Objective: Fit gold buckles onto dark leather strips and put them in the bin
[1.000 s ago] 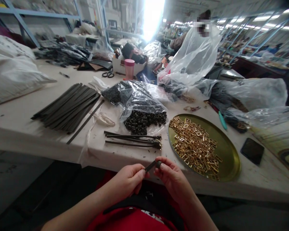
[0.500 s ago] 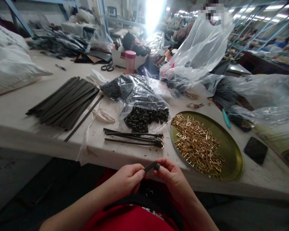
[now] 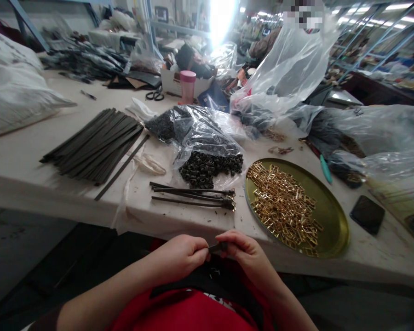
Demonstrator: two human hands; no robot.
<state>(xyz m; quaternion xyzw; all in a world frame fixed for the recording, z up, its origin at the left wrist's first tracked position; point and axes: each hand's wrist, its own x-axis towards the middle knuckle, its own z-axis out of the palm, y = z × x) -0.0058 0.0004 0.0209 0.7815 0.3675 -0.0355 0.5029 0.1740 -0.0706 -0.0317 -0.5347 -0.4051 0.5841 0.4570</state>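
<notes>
Left hand (image 3: 191, 252) – grip closed on a dark strip (image 3: 214, 248). Right hand (image 3: 240, 247) pinches its other end. Strip sits just off the worktop's (image 3: 179, 221) near edge – dark straps (image 3: 196, 195) lie beyond, brass tray (image 3: 333, 227) of gold buckles (image 3: 284, 207) rightward along that edge.

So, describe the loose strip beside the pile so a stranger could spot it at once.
On the pale table, find the broad pile of dark strips at left. Just right of it, one strip slants toward the near edge. Unlike the piled strips, it lies alone.
</notes>
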